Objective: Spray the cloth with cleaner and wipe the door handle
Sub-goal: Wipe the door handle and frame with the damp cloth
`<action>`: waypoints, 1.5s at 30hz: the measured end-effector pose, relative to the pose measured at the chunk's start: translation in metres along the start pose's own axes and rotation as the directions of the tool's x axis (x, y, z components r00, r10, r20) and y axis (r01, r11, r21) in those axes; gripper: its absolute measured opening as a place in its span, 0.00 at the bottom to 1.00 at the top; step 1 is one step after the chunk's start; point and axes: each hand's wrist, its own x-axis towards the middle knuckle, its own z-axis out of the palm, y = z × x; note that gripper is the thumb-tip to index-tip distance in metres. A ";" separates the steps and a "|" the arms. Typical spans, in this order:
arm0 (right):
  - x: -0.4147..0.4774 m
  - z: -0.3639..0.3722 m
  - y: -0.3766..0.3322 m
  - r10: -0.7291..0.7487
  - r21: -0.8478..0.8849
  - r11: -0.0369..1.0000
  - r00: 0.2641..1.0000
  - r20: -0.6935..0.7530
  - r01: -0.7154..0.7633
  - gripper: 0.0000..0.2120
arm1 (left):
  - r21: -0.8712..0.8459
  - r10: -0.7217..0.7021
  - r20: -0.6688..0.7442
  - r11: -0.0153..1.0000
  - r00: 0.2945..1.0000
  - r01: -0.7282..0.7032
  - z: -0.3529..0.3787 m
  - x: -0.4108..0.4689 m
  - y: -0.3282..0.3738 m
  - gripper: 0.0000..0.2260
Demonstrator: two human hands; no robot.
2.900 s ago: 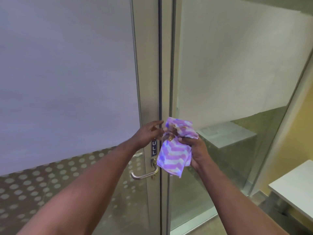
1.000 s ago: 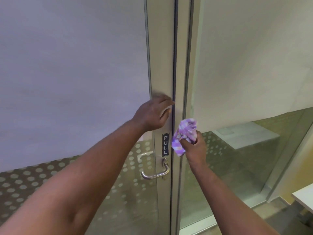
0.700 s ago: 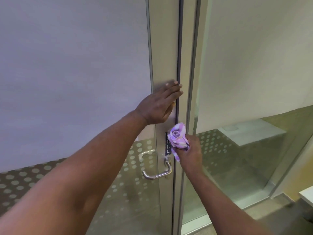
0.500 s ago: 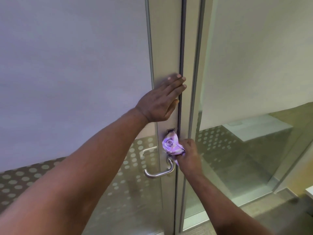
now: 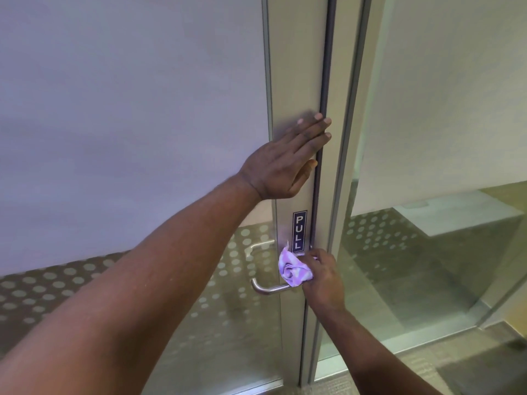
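Observation:
A silver lever door handle (image 5: 266,288) sticks out to the left from the metal door stile (image 5: 296,81). My right hand (image 5: 323,276) grips a bunched purple-and-white striped cloth (image 5: 293,270) and presses it on the handle's base, just under the blue PULL label (image 5: 299,230). My left hand (image 5: 285,163) lies flat on the stile above the label, fingers together and pointing up to the right. No spray bottle is in view.
The door's glass (image 5: 128,124) is frosted above, with a dotted band lower down. A fixed glass panel (image 5: 427,252) stands to the right, with a white table (image 5: 462,212) seen behind it. Carpet floor (image 5: 399,374) lies at the bottom right.
My right hand moved the cloth down from beside the PULL label onto the handle's base. My left hand slid up and flattened on the stile. The view drew closer to the door.

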 end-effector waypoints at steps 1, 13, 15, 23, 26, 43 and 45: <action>-0.003 0.001 0.001 0.031 0.015 0.999 1.000 -0.001 -0.031 0.17 | -0.001 -0.003 -0.005 1.000 1.000 0.003 0.000 0.000 0.000 0.22; -0.012 -0.001 0.010 0.492 0.213 0.836 0.863 0.118 -0.506 0.08 | 0.015 -0.001 -0.012 1.000 1.000 0.001 0.004 -0.001 -0.001 0.22; -0.009 -0.003 0.004 0.412 0.146 0.896 0.908 0.081 -0.419 0.11 | 0.014 -0.001 -0.018 1.000 1.000 0.001 0.005 -0.001 -0.001 0.22; -0.004 -0.004 -0.013 -0.084 -0.282 0.950 0.979 0.184 0.135 0.28 | 0.007 0.000 -0.022 1.000 1.000 0.000 0.005 -0.001 -0.002 0.23; 0.002 -0.011 -0.012 0.003 -0.193 0.981 0.991 0.137 0.023 0.25 | -0.001 -0.003 -0.016 1.000 1.000 0.003 0.005 -0.001 -0.002 0.23; 0.079 -0.057 -0.054 -0.085 0.028 0.995 0.964 -0.252 0.095 0.20 | -0.024 0.000 -0.001 1.000 1.000 0.000 0.000 -0.001 0.001 0.22; 0.074 -0.053 -0.048 -0.144 -0.024 0.989 0.961 -0.237 0.143 0.23 | -0.023 -0.003 -0.002 1.000 1.000 0.003 0.000 -0.001 0.001 0.21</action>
